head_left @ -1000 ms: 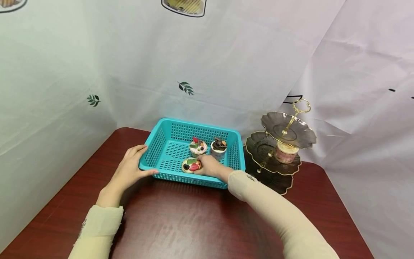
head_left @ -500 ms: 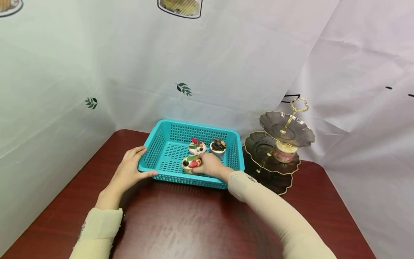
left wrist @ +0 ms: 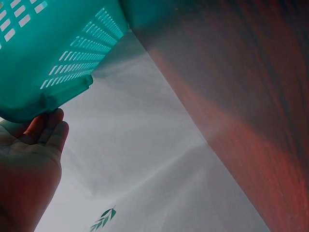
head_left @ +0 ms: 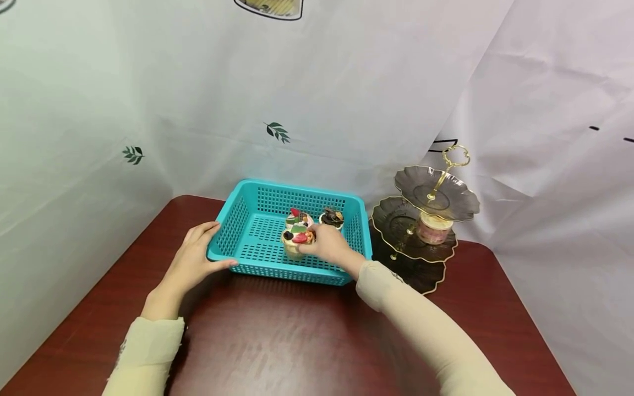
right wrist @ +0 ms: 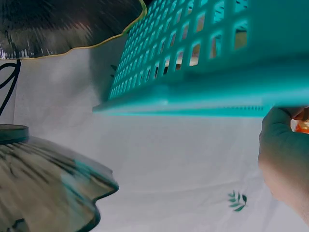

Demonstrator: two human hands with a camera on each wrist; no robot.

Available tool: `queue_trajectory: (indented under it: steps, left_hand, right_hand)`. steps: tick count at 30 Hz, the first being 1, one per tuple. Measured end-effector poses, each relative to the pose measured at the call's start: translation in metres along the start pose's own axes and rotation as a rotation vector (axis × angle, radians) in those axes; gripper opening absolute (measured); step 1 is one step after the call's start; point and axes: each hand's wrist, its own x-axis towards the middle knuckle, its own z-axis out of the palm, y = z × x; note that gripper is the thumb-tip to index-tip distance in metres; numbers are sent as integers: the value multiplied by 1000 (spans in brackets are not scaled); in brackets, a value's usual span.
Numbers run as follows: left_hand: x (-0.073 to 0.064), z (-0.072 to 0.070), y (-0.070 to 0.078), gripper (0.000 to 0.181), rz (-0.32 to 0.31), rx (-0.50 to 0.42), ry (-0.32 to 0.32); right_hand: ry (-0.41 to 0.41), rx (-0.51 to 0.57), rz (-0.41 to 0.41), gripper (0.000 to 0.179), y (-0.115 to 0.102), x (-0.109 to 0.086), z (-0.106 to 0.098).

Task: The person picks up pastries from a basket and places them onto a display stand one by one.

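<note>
A turquoise plastic basket (head_left: 269, 268) stands on the table with cupcakes inside. My left hand (head_left: 190, 264) holds its front left corner, thumb along the front rim and fingers at the left rim. The left wrist view shows those fingers (left wrist: 55, 135) bent against the rim. Inside the basket, my right hand (head_left: 331, 246) pinches a fruit-topped cupcake (head_left: 292, 248) in a pale cup, held upright. Behind it, partly covered, sits another fruit-topped cupcake (head_left: 295, 214). A chocolate-topped cupcake (head_left: 333, 216) is at the right, its lower part hidden by the right hand.
Right of the basket stands a three-tier stand (head_left: 436, 192) with dark scalloped plates and a gold handle. A pink-and-cream cake cup (head_left: 434, 228) sits on its middle tier. White printed cloth (head_left: 317, 99) hangs behind the dark red table (head_left: 277, 335).
My right hand has lifted the fruit-topped cupcake, showing its cup and covering part of the one behind. My left hand stays on the basket corner. The head view has shifted slightly.
</note>
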Motion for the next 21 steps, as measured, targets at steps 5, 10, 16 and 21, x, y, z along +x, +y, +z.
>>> queue_trajectory:
  steps: [5, 10, 16, 21]
  left_hand:
    - [1, 0, 0, 96, -2, -1, 2]
    - [1, 0, -1, 96, -4, -1, -6]
    - [1, 0, -1, 97, -5, 0, -7]
    - [1, -2, 1, 96, 6, -4, -4]
  right_hand:
    - [19, 16, -16, 46, -1, -4, -9]
    - [13, 51, -8, 52, -3, -9, -16]
    - [31, 60, -10, 50, -3, -19, -27]
    - [62, 31, -28, 50, 0, -29, -38]
